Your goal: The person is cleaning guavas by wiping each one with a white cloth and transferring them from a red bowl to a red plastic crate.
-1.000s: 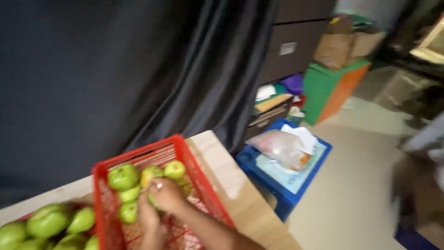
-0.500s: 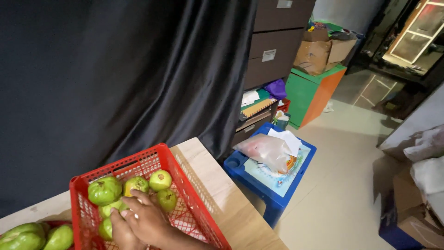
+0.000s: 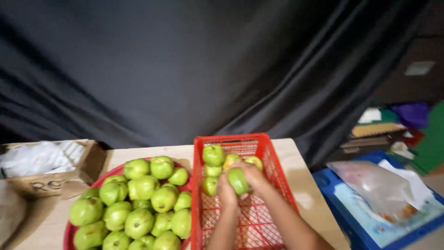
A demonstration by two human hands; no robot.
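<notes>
Fingers of both hands (image 3: 238,183) now grip one green fruit (image 3: 237,179) over the red crate (image 3: 273,157).

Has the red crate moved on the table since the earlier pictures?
No, as far as it shows. The red crate lies by the same table corner and edge as before; only the camera has turned left.

Both hands meet over a red crate (image 3: 273,159) on a wooden table (image 3: 300,185). The left hand (image 3: 226,190) and right hand (image 3: 253,176) together grip one green fruit (image 3: 237,180) (a few more lie in the crate's far end). Just left of the crate, a red bowl (image 3: 69,234) is heaped with the same fruit. A black curtain (image 3: 185,69) hangs behind.
</notes>
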